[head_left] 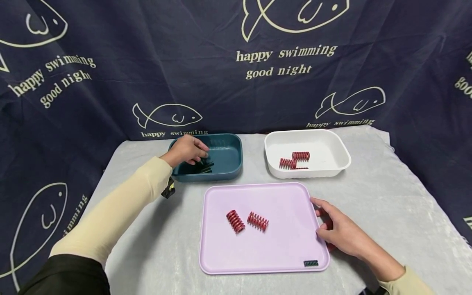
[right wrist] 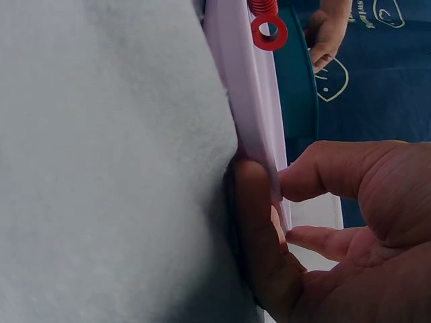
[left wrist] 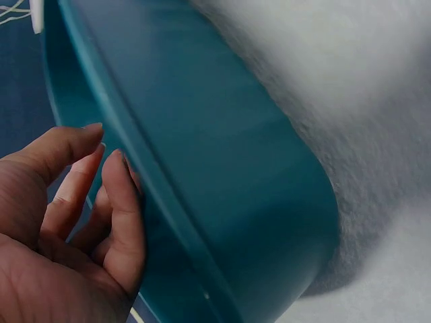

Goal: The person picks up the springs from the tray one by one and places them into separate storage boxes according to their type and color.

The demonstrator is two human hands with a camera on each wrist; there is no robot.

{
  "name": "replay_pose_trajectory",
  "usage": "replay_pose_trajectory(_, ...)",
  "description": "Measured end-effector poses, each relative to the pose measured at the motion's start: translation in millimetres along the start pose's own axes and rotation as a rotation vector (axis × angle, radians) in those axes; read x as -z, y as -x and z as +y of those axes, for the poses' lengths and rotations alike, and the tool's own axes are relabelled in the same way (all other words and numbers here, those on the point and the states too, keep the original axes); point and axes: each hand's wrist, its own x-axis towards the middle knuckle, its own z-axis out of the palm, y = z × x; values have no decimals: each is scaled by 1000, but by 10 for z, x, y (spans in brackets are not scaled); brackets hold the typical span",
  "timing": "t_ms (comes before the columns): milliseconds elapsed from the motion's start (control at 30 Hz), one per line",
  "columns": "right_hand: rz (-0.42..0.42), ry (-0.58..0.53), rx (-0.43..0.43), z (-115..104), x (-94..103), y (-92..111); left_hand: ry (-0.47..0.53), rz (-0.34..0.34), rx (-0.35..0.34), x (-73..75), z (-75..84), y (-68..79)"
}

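My left hand (head_left: pixel 189 149) reaches over the left end of a teal bin (head_left: pixel 230 155), fingers loosely bent just inside the rim. In the left wrist view, nothing shows between its thumb and fingertips. Below the fingers, several small dark springs (head_left: pixel 207 169) lie on the bin floor. With thumb on top and fingers beneath, my right hand (head_left: pixel 341 229) grips the right edge of a lilac tray (head_left: pixel 273 250). On the tray lie two red springs, one left (head_left: pixel 235 221) and one right (head_left: pixel 258 221), and a small dark spring (head_left: pixel 311 263) near its front right corner.
A white bin (head_left: pixel 328 153) stands right of the teal one and holds several red springs (head_left: pixel 300 156). Grey-white cloth (head_left: pixel 383 196) covers the table. A dark blue curtain (head_left: pixel 221 90) with fish drawings hangs behind it.
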Motion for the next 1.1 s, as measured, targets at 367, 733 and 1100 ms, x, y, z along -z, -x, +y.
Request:
replay_pose_trajectory(367, 2, -7, 23, -9, 11, -11, 173, -56, -42, -51, 56, 320)
replay_pose_trajectory(733, -5, -13, 14, 9, 14, -8, 316, -7, -145, -107, 39, 703)
replay_pose_trajectory(1100, -5, -20, 2, 23, 11, -8, 369, -2, -121, -152, -140, 1027)
